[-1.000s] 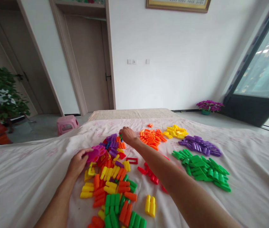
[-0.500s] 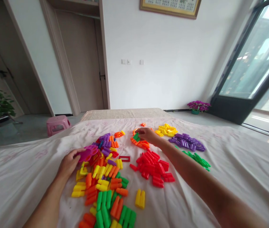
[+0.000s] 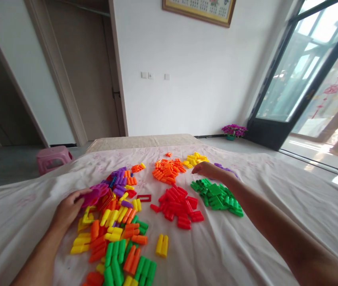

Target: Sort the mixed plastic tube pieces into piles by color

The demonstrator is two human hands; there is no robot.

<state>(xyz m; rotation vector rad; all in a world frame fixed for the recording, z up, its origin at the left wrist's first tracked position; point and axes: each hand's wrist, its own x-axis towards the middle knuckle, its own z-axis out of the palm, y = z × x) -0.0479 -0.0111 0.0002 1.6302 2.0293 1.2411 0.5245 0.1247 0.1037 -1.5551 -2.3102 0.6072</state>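
My left hand (image 3: 69, 206) grips a magenta plastic piece (image 3: 95, 194) with rounded lobes, at the left edge of a mixed heap of blocks (image 3: 113, 218) in yellow, orange, green, red and purple. My right hand (image 3: 206, 169) hovers just past the pile of green blocks (image 3: 216, 194), its fingers pointing left and loosely bent, with nothing visible in them. Close by lie piles of orange blocks (image 3: 168, 170) and yellow blocks (image 3: 195, 159). The right forearm partly hides some purple blocks (image 3: 226, 169). A pile of red blocks (image 3: 176, 204) lies between the hands.
One yellow block (image 3: 162, 245) and a red rectangular frame (image 3: 144, 198) lie apart on the pale, wrinkled cloth (image 3: 261, 238). Beyond the cloth-covered surface are a pink stool (image 3: 54, 159) at left and a potted purple plant (image 3: 233, 131) at right.
My right hand has moved right, from the orange pile to the green one, and the green piece at its fingers no longer shows there. My left hand keeps the magenta piece. The view has turned right.
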